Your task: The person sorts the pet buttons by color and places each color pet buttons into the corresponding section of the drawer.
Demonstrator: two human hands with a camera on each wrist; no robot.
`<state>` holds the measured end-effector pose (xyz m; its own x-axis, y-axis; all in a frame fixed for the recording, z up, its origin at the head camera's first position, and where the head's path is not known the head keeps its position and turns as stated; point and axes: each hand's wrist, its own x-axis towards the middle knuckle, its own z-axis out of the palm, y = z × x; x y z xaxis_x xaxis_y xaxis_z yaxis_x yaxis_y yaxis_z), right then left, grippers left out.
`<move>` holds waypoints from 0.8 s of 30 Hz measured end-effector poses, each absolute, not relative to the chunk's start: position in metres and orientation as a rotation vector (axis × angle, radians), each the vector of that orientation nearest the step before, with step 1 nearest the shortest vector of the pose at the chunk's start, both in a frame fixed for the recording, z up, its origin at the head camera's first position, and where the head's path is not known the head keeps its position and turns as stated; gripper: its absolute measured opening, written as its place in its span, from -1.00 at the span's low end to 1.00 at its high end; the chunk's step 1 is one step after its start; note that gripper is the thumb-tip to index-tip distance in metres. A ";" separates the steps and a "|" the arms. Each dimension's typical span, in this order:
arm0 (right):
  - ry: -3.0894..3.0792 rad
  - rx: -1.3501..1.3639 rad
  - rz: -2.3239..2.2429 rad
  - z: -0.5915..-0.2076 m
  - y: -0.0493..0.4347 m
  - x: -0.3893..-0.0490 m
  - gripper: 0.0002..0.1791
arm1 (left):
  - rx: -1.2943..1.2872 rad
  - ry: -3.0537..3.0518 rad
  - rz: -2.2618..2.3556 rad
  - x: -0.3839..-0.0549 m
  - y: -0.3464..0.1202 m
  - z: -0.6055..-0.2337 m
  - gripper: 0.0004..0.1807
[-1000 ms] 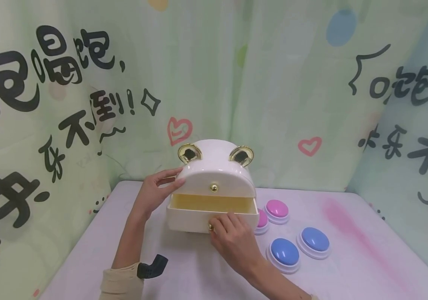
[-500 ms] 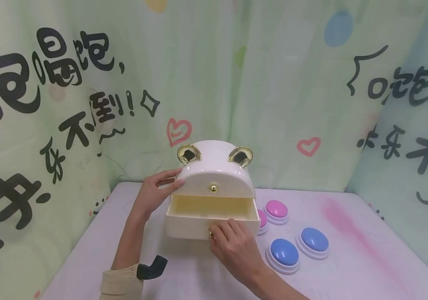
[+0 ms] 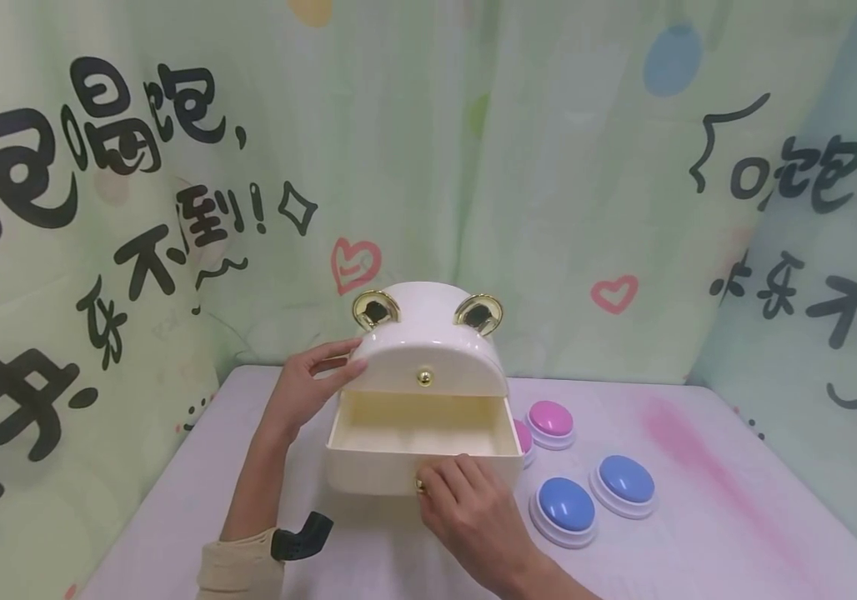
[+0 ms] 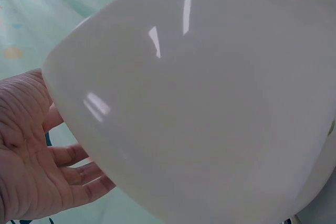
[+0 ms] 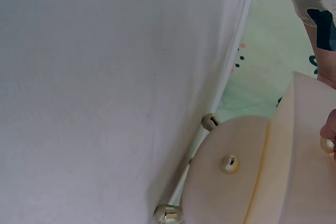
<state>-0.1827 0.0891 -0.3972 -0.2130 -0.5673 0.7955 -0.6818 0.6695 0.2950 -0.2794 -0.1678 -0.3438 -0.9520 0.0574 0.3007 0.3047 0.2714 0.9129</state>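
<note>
- White box [image 3: 424, 354] stands on the bench [image 3: 368, 567], roughly mid-view, its rounded front facing the person; two gold rings [image 3: 376, 311] sit at the top corners like eyes.
- Drawer [image 3: 370, 473] juts from the lower part of the box toward the person, pale inner floor showing.
- Right hand [image 3: 477, 521]: fingers curled, pinching the lower knob [image 3: 419, 485] at the middle of the drawer front. Knob partly covered; right wrist view also shows a digit against it.
- Key relation: drawer lies just beyond the right hand and to its left. Its front edge runs side to side, crosswise to the forearm's reach; its line of slide runs between person and box. Right hand nearer the drawer front.
- Left hand [image 3: 308, 383]: up at the left flank of the box, above drawer level, thumb and fingertips lying against the side; fingers mostly straight in the left wrist view. Reads as a brace; pressure cannot be told.
- Upper knob [image 3: 424, 378] sits above the drawer mouth, apart from both hands.
- Right of the box: two pink buttons [image 3: 551, 418], one partly hidden behind the drawer; two blue buttons [image 3: 567, 503] lie nearer the right forearm.
</note>
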 end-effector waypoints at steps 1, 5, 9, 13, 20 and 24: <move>-1.893 0.983 0.143 -0.397 0.089 -0.182 -0.65 | -0.339 -2.329 -1.746 -0.279 -0.168 -0.344 -0.45; -1.864 0.995 0.145 -0.398 0.090 -0.179 -0.68 | -0.343 -2.321 -1.750 -0.279 -0.168 -0.344 -0.46; -1.817 1.000 0.152 -0.398 0.091 -0.178 -0.71 | -0.349 -2.319 -1.747 -0.279 -0.168 -0.344 -0.46; -1.769 1.007 0.154 -0.399 0.091 -0.176 -0.73 | -0.349 -2.324 -1.743 -0.278 -0.168 -0.344 -0.46; -1.714 1.025 0.162 -0.397 0.091 -0.175 -0.75 | -0.355 -2.324 -1.744 -0.278 -0.169 -0.343 -0.46; -1.688 1.032 0.161 -0.397 0.092 -0.175 -0.76 | -0.357 -2.324 -1.739 -0.279 -0.169 -0.343 -0.46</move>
<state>-0.1748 0.0916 -0.3969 -0.0231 -0.5457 0.8376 -0.6943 0.6116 0.3793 -0.2789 -0.1687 -0.3435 -0.9471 0.0642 0.3144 0.3197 0.2717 0.9077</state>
